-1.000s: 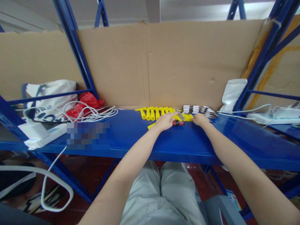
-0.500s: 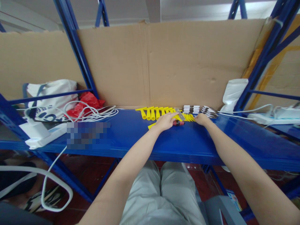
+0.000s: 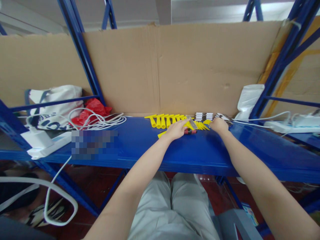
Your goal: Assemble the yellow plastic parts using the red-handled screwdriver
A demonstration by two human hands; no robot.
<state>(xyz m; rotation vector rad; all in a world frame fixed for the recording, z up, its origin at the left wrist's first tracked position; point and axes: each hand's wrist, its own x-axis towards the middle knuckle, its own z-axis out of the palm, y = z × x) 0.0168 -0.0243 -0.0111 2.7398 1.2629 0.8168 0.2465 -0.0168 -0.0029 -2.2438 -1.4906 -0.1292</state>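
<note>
My left hand (image 3: 178, 130) is closed around a yellow scraper whose flat metal blade (image 3: 193, 123) points up and to the right. My right hand (image 3: 220, 125), fingers pinched, has a small yellow piece (image 3: 207, 122) at its fingertips. Between the hands lies an overlapping row of flat yellow pieces (image 3: 202, 126). A red and black tool handle (image 3: 190, 132) rests just right of my left hand. Behind that hand stretches a line of yellow plastic scraper handles (image 3: 158, 122). Another yellow part (image 3: 162, 134) sticks out left of my left wrist.
Stacked white-and-dark small packs (image 3: 203, 116) stand against the cardboard panel (image 3: 195, 66), more of them behind my right hand. White cables (image 3: 92, 123), a red plastic bag (image 3: 96, 106) and a power strip (image 3: 48, 146) occupy the left of the blue shelf (image 3: 195, 151). A white pouch (image 3: 248, 100) leans at right.
My right hand has shifted slightly right and away from the row of flat yellow pieces, with a small yellow piece now showing at its fingertips. The left hand has barely moved.
</note>
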